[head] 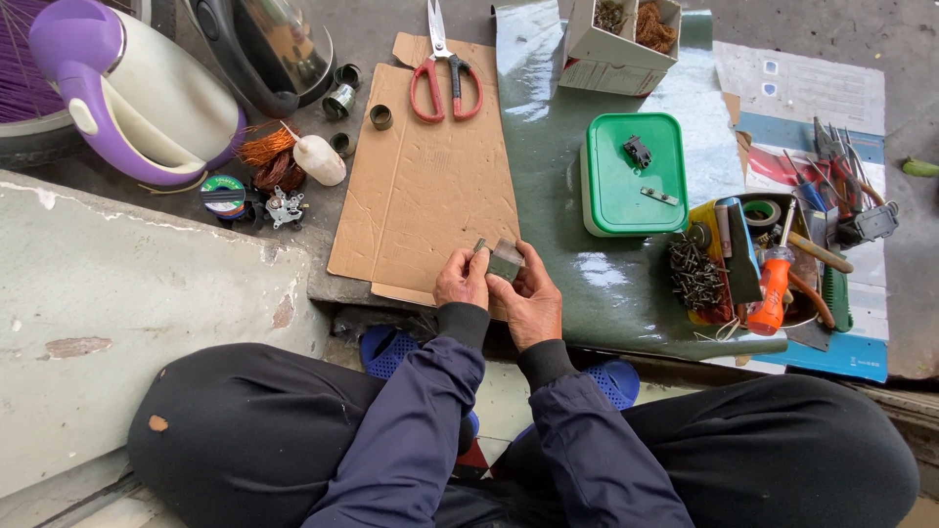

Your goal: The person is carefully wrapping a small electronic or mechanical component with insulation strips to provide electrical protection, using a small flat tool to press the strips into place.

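I see my left hand (462, 281) and right hand (529, 301) both pinching a small metal block (503, 260) over the cardboard sheet's (421, 186) near edge.

We recorded red-handled scissors (446, 76) at the cardboard sheet's (421, 186) far edge, a green-lidded box (633, 174) to its right, an orange-handled screwdriver (772, 284), and a purple-and-white kettle (127, 88) far left.

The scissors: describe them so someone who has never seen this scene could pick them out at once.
Start at the flat brown cardboard sheet in the middle of the floor. At its far edge lie the scissors, blades pointing away from the person. Their red looped handles set them apart from the small dark metal rings to the left.
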